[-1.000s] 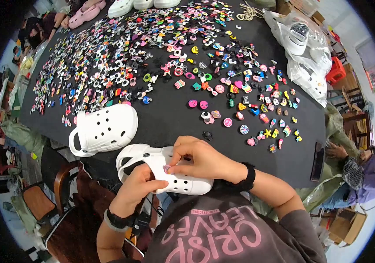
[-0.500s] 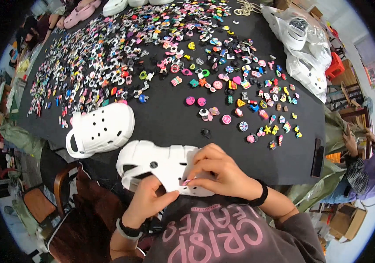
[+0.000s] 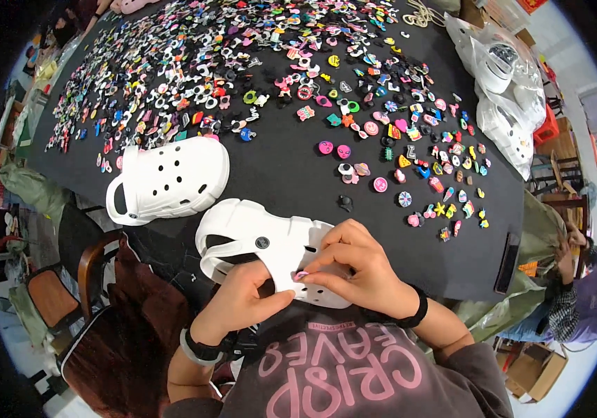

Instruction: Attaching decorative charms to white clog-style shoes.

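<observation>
A white clog [image 3: 286,233] with holes in its upper is held at the near edge of the table. My left hand [image 3: 246,299] grips it, with fingers reaching into the foot opening and the thumb on the outside. My right hand [image 3: 364,268] pinches a small pink shoe charm [image 3: 301,276] against the holes of the upper; how deep its stem sits is hidden. To the left, a second white clog [image 3: 176,174] rests on the table, its upper bearing no charms that I can see.
Loose charms [image 3: 396,150] lie spread to the right on the black table [image 3: 277,171], with a dense heap of small colourful charms [image 3: 187,76] behind. A plastic bag of white clogs [image 3: 504,90] stands far right. A dark phone-like slab [image 3: 507,262] lies at the right edge.
The view has shifted slightly, so the tabletop things appear higher and some sit further right. Both hands keep their hold; the pink charm stays pinched at the clog's holes.
</observation>
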The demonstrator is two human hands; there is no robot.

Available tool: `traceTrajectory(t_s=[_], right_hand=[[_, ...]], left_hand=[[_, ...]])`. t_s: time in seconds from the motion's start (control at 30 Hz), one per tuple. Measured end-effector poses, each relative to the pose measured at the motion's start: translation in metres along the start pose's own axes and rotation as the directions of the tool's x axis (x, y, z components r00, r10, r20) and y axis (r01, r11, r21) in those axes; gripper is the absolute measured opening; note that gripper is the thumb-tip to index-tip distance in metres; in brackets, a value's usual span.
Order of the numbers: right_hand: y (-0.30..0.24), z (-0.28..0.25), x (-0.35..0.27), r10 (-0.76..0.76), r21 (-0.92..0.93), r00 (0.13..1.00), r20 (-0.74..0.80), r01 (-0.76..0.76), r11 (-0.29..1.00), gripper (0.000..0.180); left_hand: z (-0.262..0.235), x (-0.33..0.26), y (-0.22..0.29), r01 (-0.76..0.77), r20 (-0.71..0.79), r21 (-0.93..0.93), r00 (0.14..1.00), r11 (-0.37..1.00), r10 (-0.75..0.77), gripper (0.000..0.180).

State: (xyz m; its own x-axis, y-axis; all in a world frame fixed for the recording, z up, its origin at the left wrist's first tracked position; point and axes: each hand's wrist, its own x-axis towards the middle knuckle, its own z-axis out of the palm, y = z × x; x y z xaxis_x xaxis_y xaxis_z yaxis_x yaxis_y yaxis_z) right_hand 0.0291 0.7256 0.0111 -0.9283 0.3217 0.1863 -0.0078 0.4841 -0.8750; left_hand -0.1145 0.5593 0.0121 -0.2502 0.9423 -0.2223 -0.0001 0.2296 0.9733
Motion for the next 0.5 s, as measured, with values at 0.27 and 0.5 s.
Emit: traceTrajectory(t_s=[0.27, 0.5], right_hand=[[0.001, -0.002, 0.011, 0.063, -0.004, 0.996, 0.071, -0.063, 0.998, 0.015], [0.014, 0.002, 0.019, -0.063, -0.064, 0.997, 0.04, 0.065, 0.996, 0.02]], left_hand=[[0.002, 0.005, -0.005, -0.081, -0.04, 0.138, 0.995, 0.987, 0.087, 0.028], [0.006, 0.013, 0.001, 0.019, -0.177, 0.077, 0.984, 0.997, -0.005, 0.019]])
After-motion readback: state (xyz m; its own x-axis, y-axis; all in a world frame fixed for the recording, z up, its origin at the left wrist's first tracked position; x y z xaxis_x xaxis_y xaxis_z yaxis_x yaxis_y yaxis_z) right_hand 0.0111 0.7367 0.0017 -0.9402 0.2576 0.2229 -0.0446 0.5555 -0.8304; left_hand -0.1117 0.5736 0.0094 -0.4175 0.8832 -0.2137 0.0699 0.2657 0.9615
